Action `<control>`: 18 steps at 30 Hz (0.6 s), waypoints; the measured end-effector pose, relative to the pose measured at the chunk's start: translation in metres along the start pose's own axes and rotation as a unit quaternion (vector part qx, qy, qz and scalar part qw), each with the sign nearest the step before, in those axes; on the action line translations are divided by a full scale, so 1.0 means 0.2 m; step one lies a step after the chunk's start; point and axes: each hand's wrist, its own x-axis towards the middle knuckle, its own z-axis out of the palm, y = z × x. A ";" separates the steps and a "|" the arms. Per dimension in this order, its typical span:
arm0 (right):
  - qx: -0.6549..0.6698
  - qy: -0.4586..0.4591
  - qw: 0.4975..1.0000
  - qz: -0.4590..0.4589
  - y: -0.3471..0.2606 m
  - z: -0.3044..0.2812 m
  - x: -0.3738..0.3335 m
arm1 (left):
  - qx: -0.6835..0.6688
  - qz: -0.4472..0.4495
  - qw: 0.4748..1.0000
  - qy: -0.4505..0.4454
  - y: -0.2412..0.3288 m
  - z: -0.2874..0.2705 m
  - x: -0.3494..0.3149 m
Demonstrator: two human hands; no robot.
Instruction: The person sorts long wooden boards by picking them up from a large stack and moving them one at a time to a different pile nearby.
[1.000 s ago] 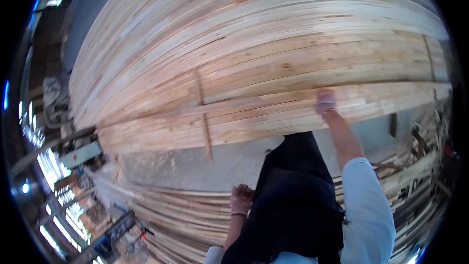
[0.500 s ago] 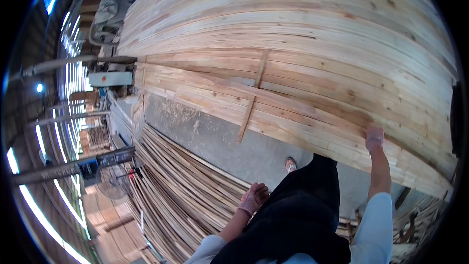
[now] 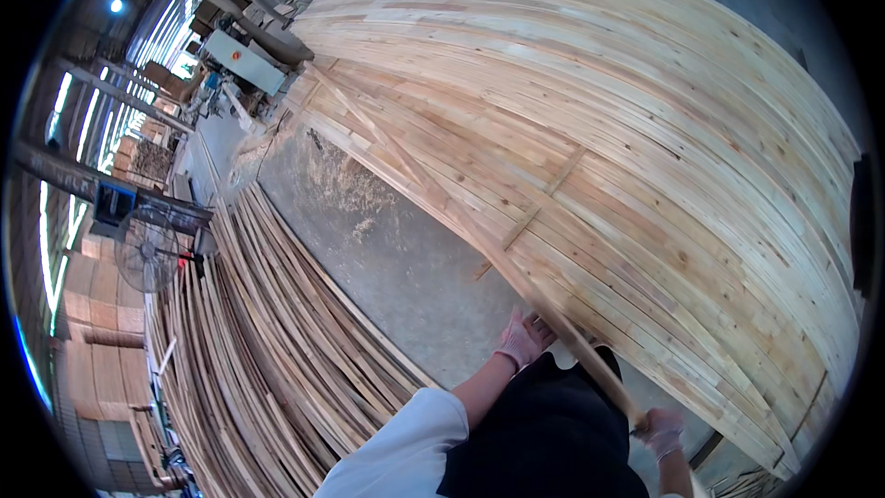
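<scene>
A long, narrow wooden strip (image 3: 592, 361) slants across the near edge of a broad layer of pale boards (image 3: 645, 166). Its near end comes up to my body, while the far end rests by the boards' far left corner. My right hand (image 3: 662, 431), in a pale pinkish glove, is closed round the strip near its close end. Beside the strip's left edge is my left hand (image 3: 524, 339), gloved alike, thumb and fingers apart; whether the fingertips touch the wood, I cannot tell. Thin cross sticks (image 3: 544, 198) lie over the boards.
Several long, thin wood strips (image 3: 277, 332) are heaped on the floor at left. Sawdust (image 3: 346, 186) covers part of the concrete floor (image 3: 415, 281). A fan (image 3: 147, 251), a post and a pale machine box (image 3: 244, 62) stand farther left, with stacked wood (image 3: 103, 300) behind.
My right hand has drawn the strip off the boards toward my body. My left hand, formerly curled by my side, has come forward to the strip and spread. The view has turned.
</scene>
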 end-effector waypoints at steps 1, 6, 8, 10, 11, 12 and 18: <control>0.013 0.017 1.000 0.005 -0.03 0.11 -0.05 | 0.004 0.011 0.999 0.031 0.02 -0.03 0.02; 0.246 0.046 0.968 0.024 -0.01 0.60 -0.41 | -0.019 0.004 0.998 0.064 0.08 0.01 -0.21; 0.193 0.078 0.978 0.011 0.12 0.90 -0.53 | -0.036 -0.008 0.999 -0.017 0.13 -0.12 -0.23; 0.164 0.059 0.984 0.041 0.27 1.26 -0.58 | -0.043 -0.018 0.997 -0.058 0.18 -0.19 -0.25; 0.187 0.034 0.978 0.087 0.31 1.42 -0.59 | -0.050 -0.020 0.995 -0.080 0.20 -0.22 -0.29; 0.211 0.009 0.968 0.132 0.33 1.56 -0.59 | -0.056 -0.022 0.993 -0.102 0.22 -0.25 -0.32; 0.171 0.073 0.976 0.115 0.31 1.74 -0.55 | -0.056 -0.033 0.970 -0.235 0.30 -0.51 -0.29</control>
